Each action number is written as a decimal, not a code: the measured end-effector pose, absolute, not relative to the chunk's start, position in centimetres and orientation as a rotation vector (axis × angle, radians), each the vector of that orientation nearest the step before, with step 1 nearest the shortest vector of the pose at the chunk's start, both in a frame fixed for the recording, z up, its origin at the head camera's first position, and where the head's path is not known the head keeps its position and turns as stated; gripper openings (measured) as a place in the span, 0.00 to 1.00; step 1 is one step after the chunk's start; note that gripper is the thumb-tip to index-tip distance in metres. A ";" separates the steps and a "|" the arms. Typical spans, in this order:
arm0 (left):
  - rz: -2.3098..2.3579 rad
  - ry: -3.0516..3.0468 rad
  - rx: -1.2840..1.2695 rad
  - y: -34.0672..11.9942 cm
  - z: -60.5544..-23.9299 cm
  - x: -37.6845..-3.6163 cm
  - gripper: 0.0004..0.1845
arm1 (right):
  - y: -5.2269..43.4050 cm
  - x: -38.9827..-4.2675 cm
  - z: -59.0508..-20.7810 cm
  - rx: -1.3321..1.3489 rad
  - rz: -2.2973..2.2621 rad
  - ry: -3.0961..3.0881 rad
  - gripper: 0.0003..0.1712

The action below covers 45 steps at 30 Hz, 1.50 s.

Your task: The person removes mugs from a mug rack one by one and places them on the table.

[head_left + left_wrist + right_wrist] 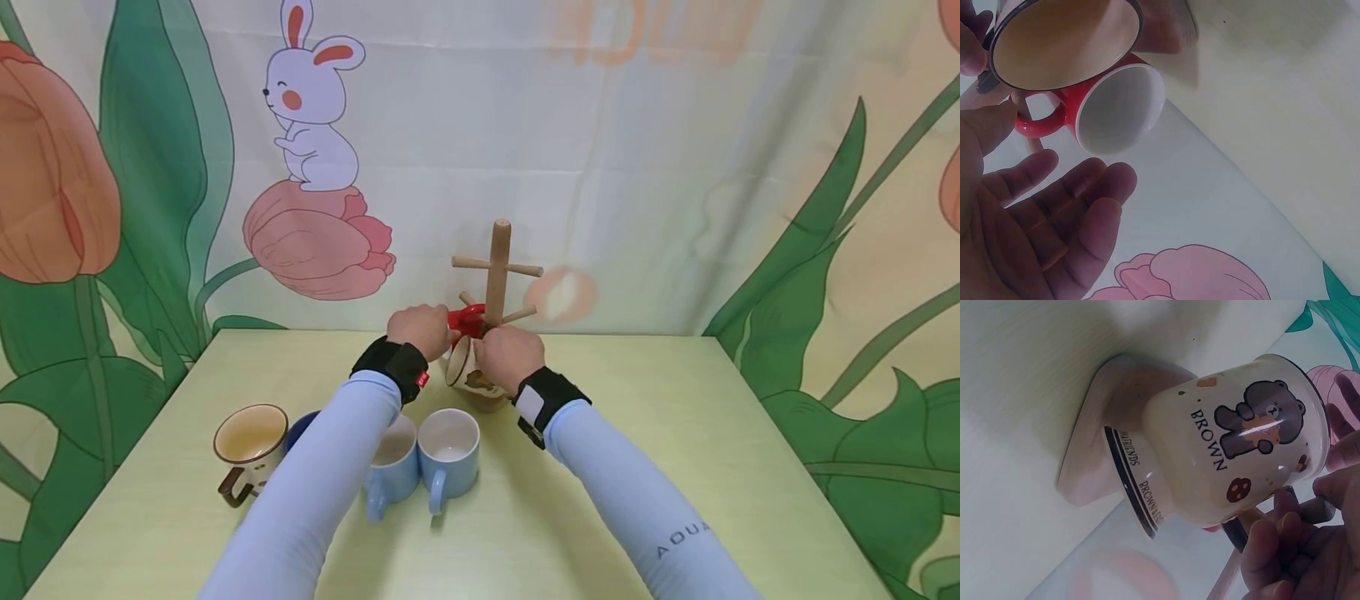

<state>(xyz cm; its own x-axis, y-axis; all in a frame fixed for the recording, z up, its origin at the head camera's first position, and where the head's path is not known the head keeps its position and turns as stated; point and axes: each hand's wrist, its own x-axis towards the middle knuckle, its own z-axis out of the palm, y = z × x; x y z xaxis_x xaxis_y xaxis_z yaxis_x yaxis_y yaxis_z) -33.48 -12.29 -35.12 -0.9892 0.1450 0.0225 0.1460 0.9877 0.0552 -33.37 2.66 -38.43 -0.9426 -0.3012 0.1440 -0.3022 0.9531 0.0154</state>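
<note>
Evidently the cream bear mug [1235,456] is tilted sideways so its handle can be slid onto a peg of the wooden rack [497,271] near the desk's [675,433] far edge — it is pinched at the handle by the right hand [510,357]. The left hand [1035,225] is held spread just beside the red mug [1110,106] — nothing is gripped.

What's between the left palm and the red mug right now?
Nothing: in the left wrist view the left hand lies open just below the red mug, which hangs by its handle, with only a bare gap between them.
</note>
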 end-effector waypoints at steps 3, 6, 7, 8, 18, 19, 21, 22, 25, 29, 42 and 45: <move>-0.097 -3.110 -0.231 -12.2 -35.3 -33.4 0.21 | 3.0 -33.4 -38.5 0.482 0.010 -2.973 0.28; -0.100 -3.109 -0.223 -12.1 -35.5 -33.4 0.20 | 3.3 -33.5 -38.4 0.515 -0.012 -2.989 0.27; -0.098 -3.110 -0.221 -12.1 -35.5 -33.4 0.20 | 3.4 -33.5 -38.3 0.532 -0.031 -2.994 0.27; -0.098 -3.113 -0.219 -12.1 -35.6 -33.4 0.21 | 3.6 -33.5 -38.2 0.547 -0.046 -2.997 0.27; -0.080 -3.108 -0.256 -12.3 -35.8 -33.4 0.18 | 5.0 -33.9 -37.8 0.648 -0.041 -2.992 0.20; -0.079 -3.108 -0.255 -12.4 -35.8 -33.4 0.18 | 5.1 -33.9 -37.8 0.652 -0.028 -2.994 0.19; -0.078 -3.106 -0.255 -12.4 -35.8 -33.3 0.17 | 5.4 -34.0 -37.8 0.649 0.010 -3.003 0.19; -0.078 -3.105 -0.254 -12.4 -35.9 -33.2 0.17 | 5.5 -34.1 -37.8 0.645 0.030 -3.004 0.19; -0.079 -3.104 -0.251 -12.5 -35.9 -33.1 0.18 | 5.8 -34.2 -37.9 0.633 0.083 -3.015 0.18; -0.081 -3.119 -0.241 -12.5 -36.0 -32.9 0.19 | 6.1 -34.4 -38.0 0.624 0.093 -3.026 0.18; -0.082 -3.149 -0.239 -12.4 -36.2 -32.9 0.22 | 7.0 -34.4 -37.4 0.584 0.085 -3.054 0.19; -0.069 -3.148 -0.243 -12.4 -36.2 -32.8 0.21 | 7.2 -34.5 -37.4 0.600 0.065 -3.049 0.19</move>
<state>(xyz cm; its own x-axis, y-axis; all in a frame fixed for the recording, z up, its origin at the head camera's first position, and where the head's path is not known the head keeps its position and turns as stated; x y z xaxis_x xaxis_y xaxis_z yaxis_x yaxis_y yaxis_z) -32.81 -12.37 -36.21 -0.9880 0.1540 -0.0134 0.1533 0.9872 0.0449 -34.50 7.22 -37.39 -0.9248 -0.3782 0.0410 -0.3796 0.9245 -0.0347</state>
